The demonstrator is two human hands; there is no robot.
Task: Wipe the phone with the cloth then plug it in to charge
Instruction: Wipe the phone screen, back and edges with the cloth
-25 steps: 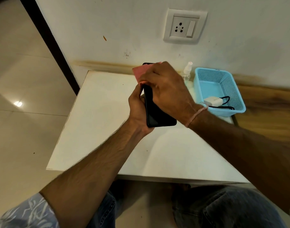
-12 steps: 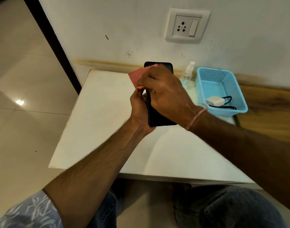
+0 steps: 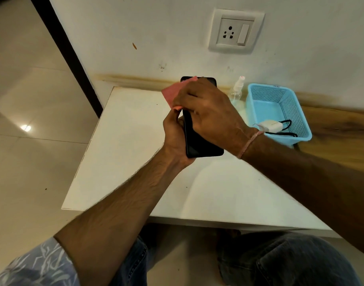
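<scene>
**Cloth held against phone above the worktop**

The left hand gripped the black phone along its left edge and back, with the fingers wrapped behind it and the thumb at the side. The phone was lifted clear of the white worktop, long side running away from the person and dark screen facing up toward the camera. The right hand lay over the upper half of the screen. Its curled fingers held the pink cloth against the glass, and a corner of the cloth stuck out to the left, past the phone's top edge. A thin pinkish thread circled the right wrist.

At the worktop's far right corner stood a light-blue mesh basket. A white charger and its black cable lay inside it. A clear spray bottle stood just beside the basket's left side, near the wall. A white wall socket with a switch was mounted on the wall above them, with nothing plugged into it.
</scene>
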